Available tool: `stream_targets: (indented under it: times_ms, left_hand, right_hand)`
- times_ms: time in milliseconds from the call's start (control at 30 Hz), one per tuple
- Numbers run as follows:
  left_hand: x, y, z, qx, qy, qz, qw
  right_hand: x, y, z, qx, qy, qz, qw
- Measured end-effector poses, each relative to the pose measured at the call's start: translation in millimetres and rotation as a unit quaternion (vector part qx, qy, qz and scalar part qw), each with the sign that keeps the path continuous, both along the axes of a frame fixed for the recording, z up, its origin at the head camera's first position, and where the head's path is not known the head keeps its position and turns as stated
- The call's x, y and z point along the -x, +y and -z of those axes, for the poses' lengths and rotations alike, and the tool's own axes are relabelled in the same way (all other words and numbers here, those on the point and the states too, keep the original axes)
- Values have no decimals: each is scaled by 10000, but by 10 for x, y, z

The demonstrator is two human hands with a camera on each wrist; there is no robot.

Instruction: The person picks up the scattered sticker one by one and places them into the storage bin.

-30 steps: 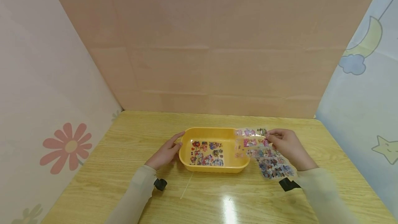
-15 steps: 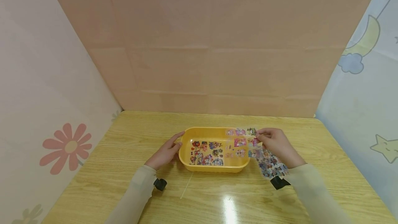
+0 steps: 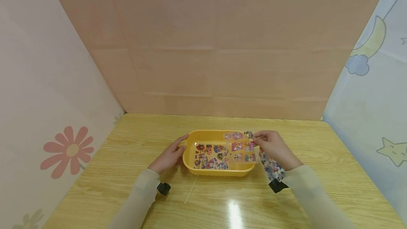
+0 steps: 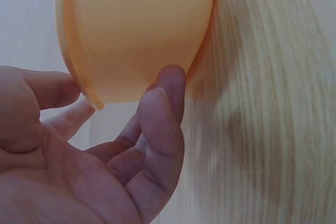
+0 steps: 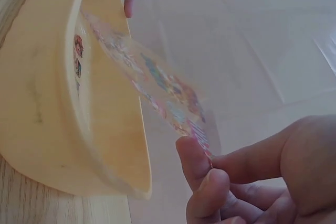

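A yellow plastic tray (image 3: 219,173) stands on the table, with a clear sticker sheet (image 3: 203,162) of cartoon figures lying inside. At its left end my left hand (image 3: 168,156) grips the rim; the left wrist view shows the fingers curled against the tray wall (image 4: 142,30). My right hand (image 3: 275,149) pinches another transparent sticker sheet (image 3: 237,146) by its right edge, between thumb and fingertips. That sheet hangs over the tray's right half, tilted in the right wrist view. More sticker sheets (image 3: 272,168) lie on the table under my right wrist, partly hidden.
A wooden table (image 3: 152,126) bears everything, backed by a creased brown panel (image 3: 210,73). Walls with flower and moon pictures flank it on both sides. A thin pale strip (image 3: 191,189) lies in front of the tray. Black wrist straps sit on both sleeves.
My right hand has carried the pinched sticker sheet leftward, farther over the tray, so it now overlaps the sheet inside in view. Left hand and tray look unmoved.
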State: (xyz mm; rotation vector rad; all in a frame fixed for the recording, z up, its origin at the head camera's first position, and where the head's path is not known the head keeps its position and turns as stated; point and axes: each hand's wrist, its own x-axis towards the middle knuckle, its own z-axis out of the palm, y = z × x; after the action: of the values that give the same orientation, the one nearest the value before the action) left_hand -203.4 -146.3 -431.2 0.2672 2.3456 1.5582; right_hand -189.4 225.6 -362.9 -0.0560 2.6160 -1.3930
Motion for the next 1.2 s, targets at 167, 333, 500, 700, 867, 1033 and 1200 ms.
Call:
stream_targets:
  times_ms: [167,333,500,700,867,1033,1200]
  left_hand:
    - [7,-2,15,44,36,14,10000]
    - [18,-3,31,70,17,5,10000]
    - [13,-1,24,78,7,-2,10000]
    - [22,-15,33,23,40,107,9999]
    - [11,-9,23,11,20,48,10000]
    - [-7,-5,5,47,-4,-21,10000]
    - [-2,-2,-1,39,40,16,10000]
  right_hand:
    - [24,-57,8,75,-27,-57,10000]
    - [52,-97,38,-34,3,-156,9999]
    - [49,-159,36,-89,22,-216,9997]
    - [73,-232,64,4,-125,-258,9996]
    - [89,-280,93,10,-170,-344,9993]
    - [93,-324,113,36,-199,-384,9991]
    - [86,-362,128,-7,-239,-371,9990]
